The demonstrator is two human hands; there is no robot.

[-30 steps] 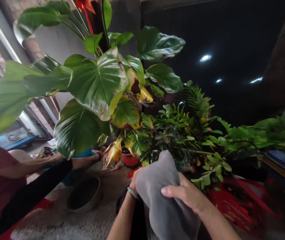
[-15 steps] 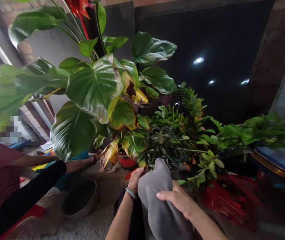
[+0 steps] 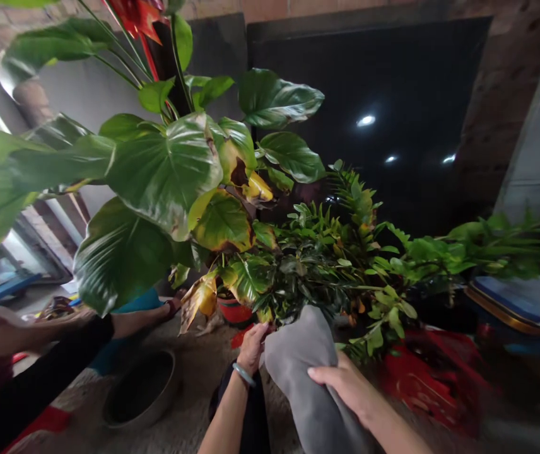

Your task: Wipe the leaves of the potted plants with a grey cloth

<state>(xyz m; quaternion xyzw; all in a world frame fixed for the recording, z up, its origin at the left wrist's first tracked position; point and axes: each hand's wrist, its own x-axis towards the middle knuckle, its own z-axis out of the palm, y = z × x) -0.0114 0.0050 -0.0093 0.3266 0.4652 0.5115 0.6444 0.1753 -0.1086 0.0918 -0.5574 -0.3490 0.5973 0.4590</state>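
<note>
A grey cloth point(image 3: 305, 372) is bunched between both my hands low in the middle of the view. My left hand point(image 3: 252, 345), with a bracelet at the wrist, grips its left edge, fingers curled. My right hand point(image 3: 348, 388) lies over the cloth's right side, thumb pressed on it. The top of the cloth touches the lower fronds of a small-leaved green plant point(image 3: 346, 252). A large-leaved plant point(image 3: 166, 170) with yellowing, brown-edged leaves rises to the left.
A dark metal bowl point(image 3: 140, 394) sits on the rough floor at the left. Another person's outstretched arms point(image 3: 62, 321) and black-clad leg point(image 3: 38, 384) reach in from the left. A red pot point(image 3: 232, 309) stands under the leaves. Red objects lie at the right.
The view has swung slightly, so plants and bowl have shifted left. Both hands with the cloth have sunk a little lower against the small-leaved plant.
</note>
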